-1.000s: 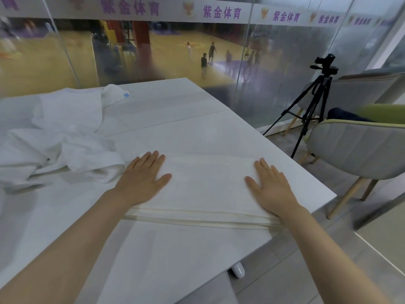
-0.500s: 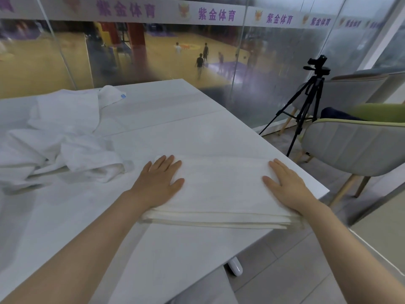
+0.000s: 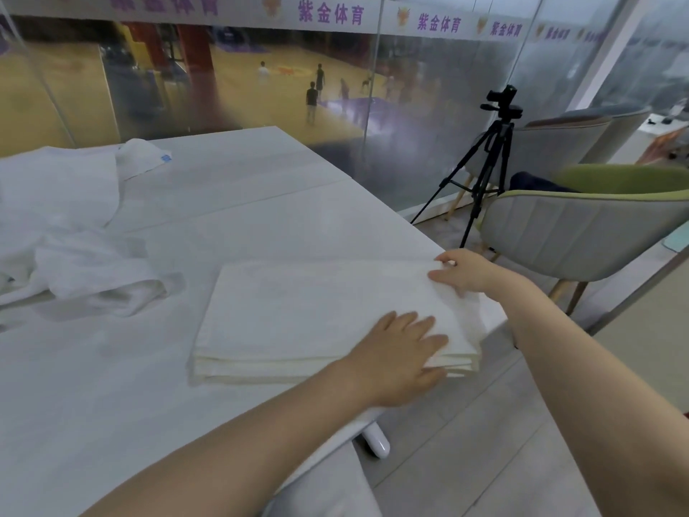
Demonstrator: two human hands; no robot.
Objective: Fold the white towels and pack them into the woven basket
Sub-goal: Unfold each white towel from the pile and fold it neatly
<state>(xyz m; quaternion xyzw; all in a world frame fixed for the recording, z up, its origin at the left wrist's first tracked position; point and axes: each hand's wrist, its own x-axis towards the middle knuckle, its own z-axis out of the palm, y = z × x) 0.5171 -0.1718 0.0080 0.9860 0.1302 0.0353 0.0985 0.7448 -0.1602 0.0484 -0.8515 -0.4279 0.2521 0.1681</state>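
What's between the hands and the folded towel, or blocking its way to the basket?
Nothing between: the left hand lies flat on the folded towel, and the right hand grips its far right corner. No basket is in view, so that path can't be judged.

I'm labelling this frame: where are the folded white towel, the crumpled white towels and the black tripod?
folded white towel (image 3: 298, 311): head view, bare top face.
crumpled white towels (image 3: 74, 255): head view, middle of heap.
black tripod (image 3: 488, 169): head view, upper legs.
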